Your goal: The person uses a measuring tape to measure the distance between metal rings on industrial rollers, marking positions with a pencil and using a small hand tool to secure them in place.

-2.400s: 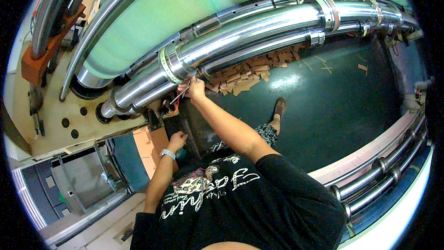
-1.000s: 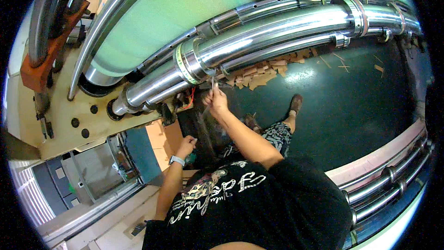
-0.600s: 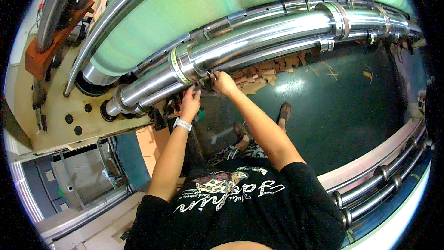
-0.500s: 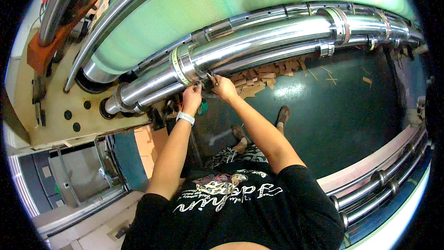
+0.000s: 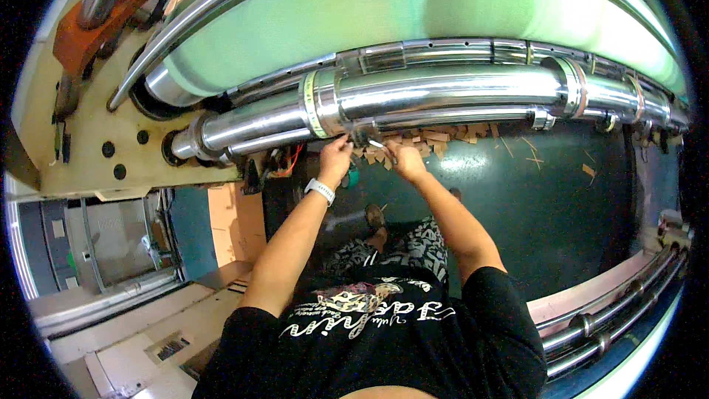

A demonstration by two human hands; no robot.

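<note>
A long polished metal shaft (image 5: 450,92) runs across in front of me, with a thick metal collar (image 5: 326,103) around it that carries a yellow-green graduated band. Just under this collar, my left hand (image 5: 336,160) is closed in a pinch at a small metal fitting (image 5: 363,131); what its fingers grip is hidden. My right hand (image 5: 407,161) is closed on a slim silver metal tool (image 5: 377,145), whose tip points left toward the fitting. The tool's exact kind is too small to tell. A white watch (image 5: 320,191) is on my left wrist.
Above the shaft spans a large pale green roller (image 5: 354,18). Another collar (image 5: 567,87) sits farther right. Cardboard scraps (image 5: 436,139) lie on the dark green floor (image 5: 517,222). A cream machine side plate (image 5: 88,140) stands left; metal rails (image 5: 613,314) run at lower right.
My right hand has drawn back to the right from the collar, and the tool now shows between the hands. My left hand stays below the collar. The whole view has shifted.
</note>
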